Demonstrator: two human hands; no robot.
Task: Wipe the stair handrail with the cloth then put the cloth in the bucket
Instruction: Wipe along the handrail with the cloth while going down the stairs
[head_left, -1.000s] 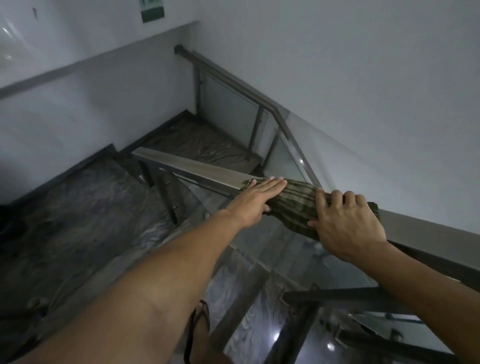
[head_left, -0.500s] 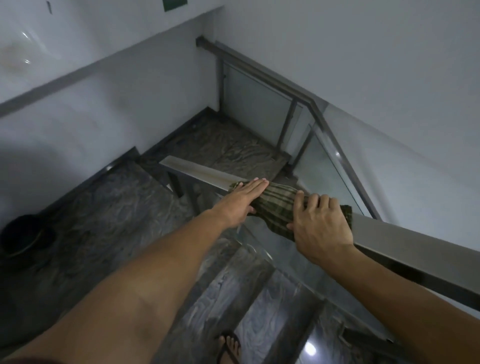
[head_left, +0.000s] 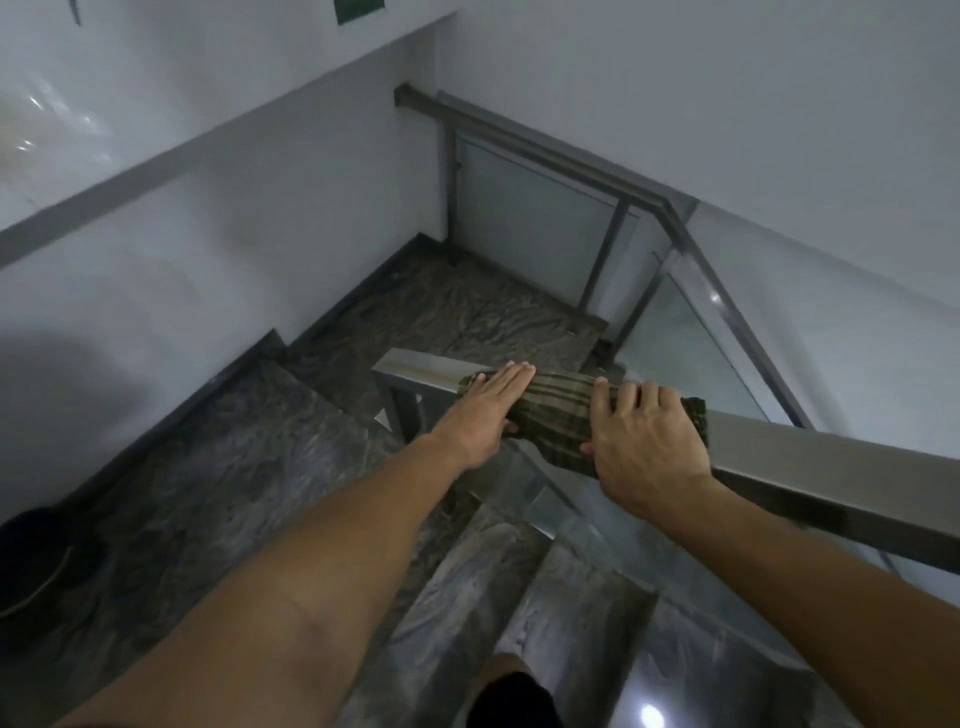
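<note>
Cloth (head_left: 558, 415) draped over handrail (head_left: 810, 457), near its lower end.
Soft, light, prob. bunches & slides easily on smooth metal; best pinned from both ends. Left hand (head_left: 485, 410) flat, fingers straight & together, pressing cloth's lower end. Right hand (head_left: 644, 441) curled over upper end, gripping cloth w/ rail. Bucket (head_left: 36, 561) on landing, far left.

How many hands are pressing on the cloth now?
2: the left hand lies flat on the lower end of the cloth; the right hand grips its upper end.
</note>
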